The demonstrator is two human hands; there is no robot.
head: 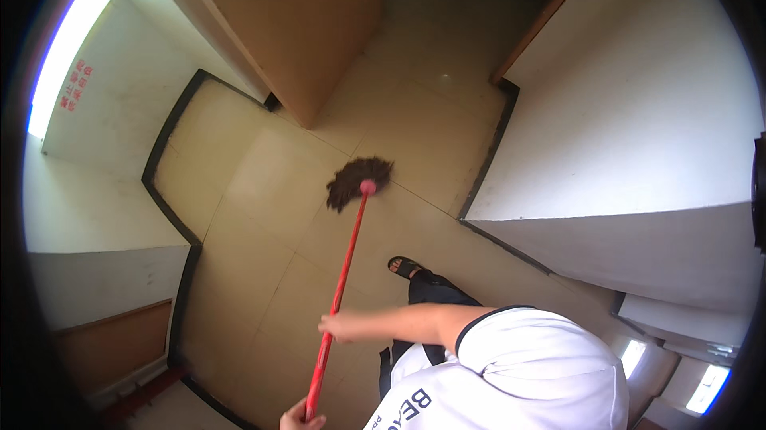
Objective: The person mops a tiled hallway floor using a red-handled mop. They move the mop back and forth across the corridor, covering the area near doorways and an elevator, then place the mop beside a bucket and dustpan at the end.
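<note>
A mop with a dark brown string head (359, 181), a pink socket and a red handle (347, 262) stretches from the floor towards me. Its head lies on the tiles near the middle of the view, slightly blurred. My right hand (338, 328) grips the handle partway along, the forearm blurred. Lower down, at the bottom edge, my left hand (302, 417) is closed around the handle near its end and is partly cut off by the picture's edge.
A brown door (299, 29) stands open at the top, beside a darker passage. White walls (622, 107) with black skirting enclose the tiled floor (263, 190). My sandalled foot (405, 266) is right of the handle. A red pipe (143, 394) runs at lower left.
</note>
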